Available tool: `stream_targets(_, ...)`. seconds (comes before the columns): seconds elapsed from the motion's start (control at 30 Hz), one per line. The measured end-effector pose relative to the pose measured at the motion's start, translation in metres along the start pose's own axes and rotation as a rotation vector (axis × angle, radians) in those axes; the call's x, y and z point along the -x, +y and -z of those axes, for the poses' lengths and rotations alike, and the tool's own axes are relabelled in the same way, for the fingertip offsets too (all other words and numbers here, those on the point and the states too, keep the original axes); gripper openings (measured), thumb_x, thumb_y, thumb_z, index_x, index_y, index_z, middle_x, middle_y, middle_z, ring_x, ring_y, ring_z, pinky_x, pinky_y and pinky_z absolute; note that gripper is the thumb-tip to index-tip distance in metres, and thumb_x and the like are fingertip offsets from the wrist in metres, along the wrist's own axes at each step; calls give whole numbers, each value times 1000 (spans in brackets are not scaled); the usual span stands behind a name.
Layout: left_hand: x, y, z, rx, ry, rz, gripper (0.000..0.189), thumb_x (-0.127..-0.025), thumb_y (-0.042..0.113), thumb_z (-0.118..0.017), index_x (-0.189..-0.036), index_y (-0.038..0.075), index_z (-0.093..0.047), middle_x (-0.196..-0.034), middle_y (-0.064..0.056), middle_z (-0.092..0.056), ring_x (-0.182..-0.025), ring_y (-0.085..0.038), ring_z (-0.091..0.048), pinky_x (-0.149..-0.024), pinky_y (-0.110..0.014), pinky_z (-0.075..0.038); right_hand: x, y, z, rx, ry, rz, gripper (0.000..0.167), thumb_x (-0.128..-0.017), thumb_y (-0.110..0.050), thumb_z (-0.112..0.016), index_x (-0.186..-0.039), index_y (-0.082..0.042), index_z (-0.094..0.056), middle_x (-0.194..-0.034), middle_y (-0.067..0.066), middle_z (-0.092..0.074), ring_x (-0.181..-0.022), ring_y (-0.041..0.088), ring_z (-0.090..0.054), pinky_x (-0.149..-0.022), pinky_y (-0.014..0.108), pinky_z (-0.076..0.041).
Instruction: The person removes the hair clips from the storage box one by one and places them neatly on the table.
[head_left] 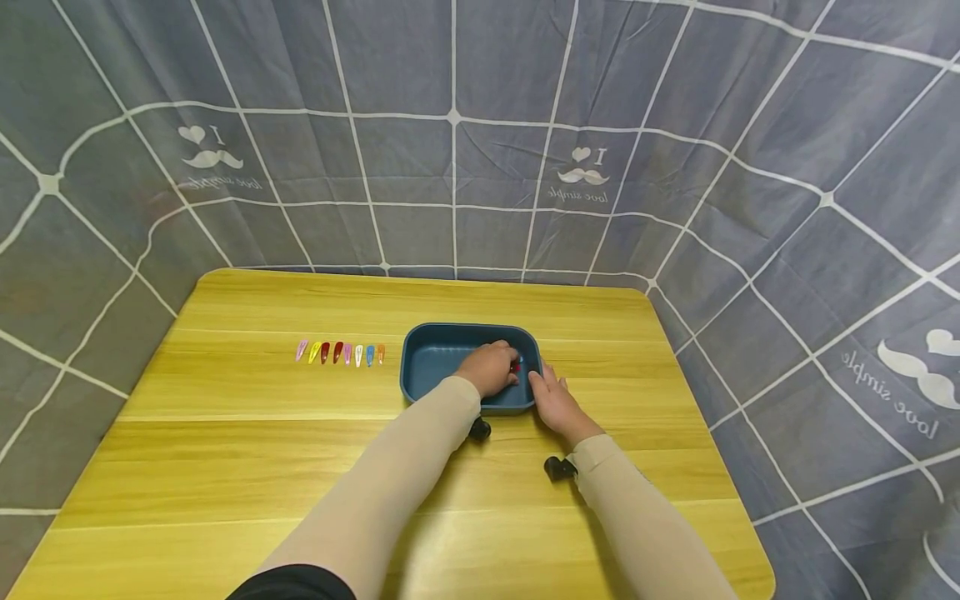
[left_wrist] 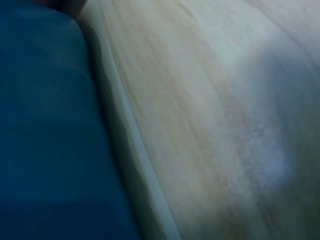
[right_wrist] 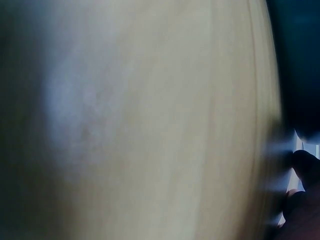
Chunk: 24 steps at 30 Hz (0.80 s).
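A dark blue rectangular box (head_left: 442, 367) stands on the wooden table, its right end partly covered by the hands. My left hand (head_left: 487, 369) reaches down into that end, fingers bent around a small red piece (head_left: 516, 367); I cannot tell if they pinch it. My right hand (head_left: 558, 404) holds the right wall, with the thumb at the rim and the other fingers along the outside. Left of the box lies a row of several hair clips (head_left: 337, 352) in pink, yellow, dark red, white, blue and orange. The left wrist view has the box's side (left_wrist: 50, 125) but not the fingers.
The wooden table (head_left: 247, 450) has rounded corners and a pale edge. A grey curtain (head_left: 405, 158) with white lines hangs behind it and along its sides. Both wrists carry a small black camera, one of them the right camera (head_left: 558, 468), just above the tabletop.
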<state>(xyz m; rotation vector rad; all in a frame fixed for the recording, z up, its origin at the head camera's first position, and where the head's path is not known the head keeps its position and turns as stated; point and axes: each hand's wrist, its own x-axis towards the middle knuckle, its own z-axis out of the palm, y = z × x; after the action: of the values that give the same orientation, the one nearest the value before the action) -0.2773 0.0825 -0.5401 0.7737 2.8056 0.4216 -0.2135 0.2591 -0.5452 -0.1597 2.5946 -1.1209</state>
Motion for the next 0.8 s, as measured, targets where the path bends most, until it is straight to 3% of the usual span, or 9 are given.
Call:
stream_targets(0.17,0,1,0,8,0,25,38,-106,35,-66,-139,16,-69,-128,-4,-67,-116,-23,-68,-105,-38,-55,0,1,0,3,4,8,64,-116,-39,-20,-170,-7,-7,-176,21,-12,-164,41,-5,-130,61,8)
stream_targets(0.43,2,2,5,100,-15,101,42,-107,28,-64,-146,14,-64,-145,-8,-64,-134,-25,-62,-114,-39,-50,1,1,-1,7,-3,2,65,-116,-42,-19,-170,-8,-6,-176,20,-10,-164,42,-2,-130,61,9)
stream_targets(0.8,1,0,5,99,-9,116,28,-107,24,-63,-132,15,-74,-130,-5,-74,-125,-25,-67,-109,-40,-54,1,0,0,0,-1,0,64,-117,-41,-20,-170,-9,-6,-177,19,-11,-164,41,-2,-130,60,9)
